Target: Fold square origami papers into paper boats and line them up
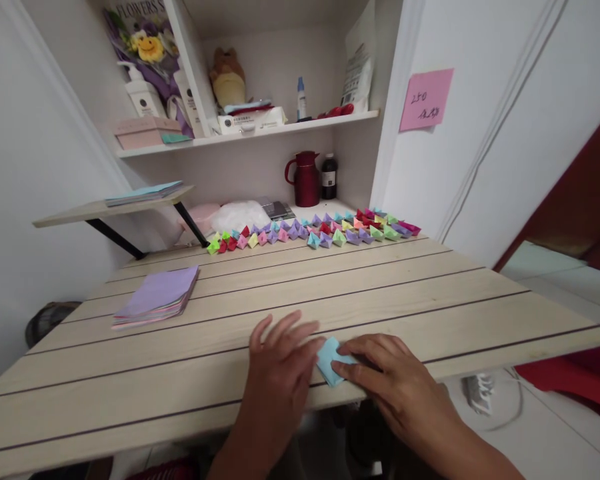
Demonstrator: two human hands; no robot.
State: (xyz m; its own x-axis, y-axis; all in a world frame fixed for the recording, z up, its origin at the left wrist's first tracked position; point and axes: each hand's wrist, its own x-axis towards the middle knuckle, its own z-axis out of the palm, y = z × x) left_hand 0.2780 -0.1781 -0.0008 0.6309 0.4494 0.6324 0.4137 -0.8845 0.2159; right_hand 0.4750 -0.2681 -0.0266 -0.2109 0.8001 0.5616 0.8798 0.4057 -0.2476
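A small folded piece of light blue paper (pixel 331 363) lies near the front edge of the wooden table. My right hand (pixel 393 373) has its thumb and fingers closed on the paper's right side. My left hand (pixel 284 357) is at the left side of the paper, its fingers stretched out and spread. The left fingertips nearest the paper are at its edge, and I cannot tell whether they touch it. Left of my hands lies a stack of square coloured paper (pixel 163 293) with a purple sheet on top.
Rows of folded paper boats (pixel 325 230) in many colours line the table's back. A small raised shelf (pixel 95 210) bears blue sheets (pixel 145 193). Behind stand a red jug (pixel 307 180) and a dark bottle (pixel 329 179). A pink note (pixel 427 100) is on the wall.
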